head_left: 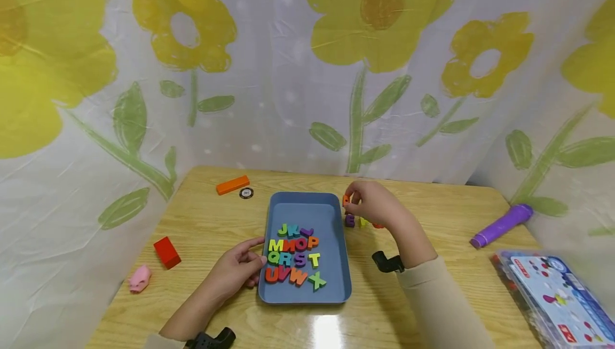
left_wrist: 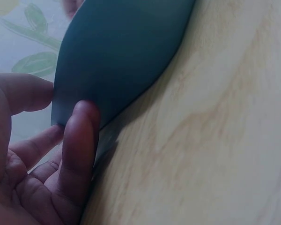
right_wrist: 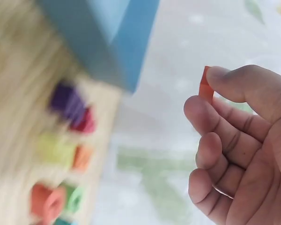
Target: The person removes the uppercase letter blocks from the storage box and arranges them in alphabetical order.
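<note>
A blue-grey tray [head_left: 333,287] lies on the table with rows of coloured foam-like letters [head_left: 294,259], J through X, inside it. At its left side my left hand [head_left: 235,268] grips the tray's wall; thumb and fingers pinch the wall in the left wrist view. Beyond the tray's upper right corner, my right hand [head_left: 377,202] pinches a small orange letter [right_wrist: 206,88] between thumb and fingertips, raised above the table. Which letter it is, I cannot tell. Below that hand lie a purple letter E [head_left: 349,221] and several more letters, partly hidden by the hand.
An orange block [head_left: 233,184] and a round chip [head_left: 246,193] lie at the back left. Further left are a red block [head_left: 167,253] and a pink pig-like toy [head_left: 140,278]. To the right are a purple cylinder [head_left: 502,225] and a clear case [head_left: 557,301]. A flowered curtain hangs behind.
</note>
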`<state>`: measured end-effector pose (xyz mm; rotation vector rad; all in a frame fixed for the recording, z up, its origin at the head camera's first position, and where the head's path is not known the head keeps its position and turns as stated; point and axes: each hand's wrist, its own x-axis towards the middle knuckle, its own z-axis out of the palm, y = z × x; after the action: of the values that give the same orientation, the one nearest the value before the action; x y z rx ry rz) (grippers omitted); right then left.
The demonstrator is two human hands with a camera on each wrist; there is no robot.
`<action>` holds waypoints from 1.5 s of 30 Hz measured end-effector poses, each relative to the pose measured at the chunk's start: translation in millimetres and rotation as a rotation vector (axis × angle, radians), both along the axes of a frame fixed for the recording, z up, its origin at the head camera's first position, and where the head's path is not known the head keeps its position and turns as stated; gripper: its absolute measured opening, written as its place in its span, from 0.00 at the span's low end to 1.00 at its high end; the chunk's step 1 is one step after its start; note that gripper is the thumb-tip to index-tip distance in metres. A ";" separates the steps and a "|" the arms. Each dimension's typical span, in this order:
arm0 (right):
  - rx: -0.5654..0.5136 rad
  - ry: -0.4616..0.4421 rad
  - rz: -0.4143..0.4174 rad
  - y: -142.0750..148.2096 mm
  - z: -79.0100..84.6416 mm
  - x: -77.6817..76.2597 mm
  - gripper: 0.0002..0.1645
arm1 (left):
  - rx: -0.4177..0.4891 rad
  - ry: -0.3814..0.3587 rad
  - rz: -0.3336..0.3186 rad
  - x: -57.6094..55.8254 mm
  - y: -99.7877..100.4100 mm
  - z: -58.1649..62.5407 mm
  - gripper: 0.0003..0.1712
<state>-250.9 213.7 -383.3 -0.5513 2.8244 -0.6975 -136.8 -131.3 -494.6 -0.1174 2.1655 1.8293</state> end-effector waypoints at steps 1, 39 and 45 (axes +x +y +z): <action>0.015 -0.007 -0.008 6.7 -3.6 2.6 0.15 | -0.004 0.000 0.000 0.3 0.3 0.7 0.35; 0.030 -0.094 -0.020 21.5 -51.5 24.3 0.12 | -0.003 -0.001 -0.001 1.8 1.4 3.8 0.35; -0.015 0.004 0.027 13.8 -10.5 15.2 0.14 | -0.011 0.001 -0.001 0.9 1.9 3.7 0.35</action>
<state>-235.8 227.5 -393.8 -0.5924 2.8118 -0.7142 -135.8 -129.5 -490.9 -0.1178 2.1761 1.8166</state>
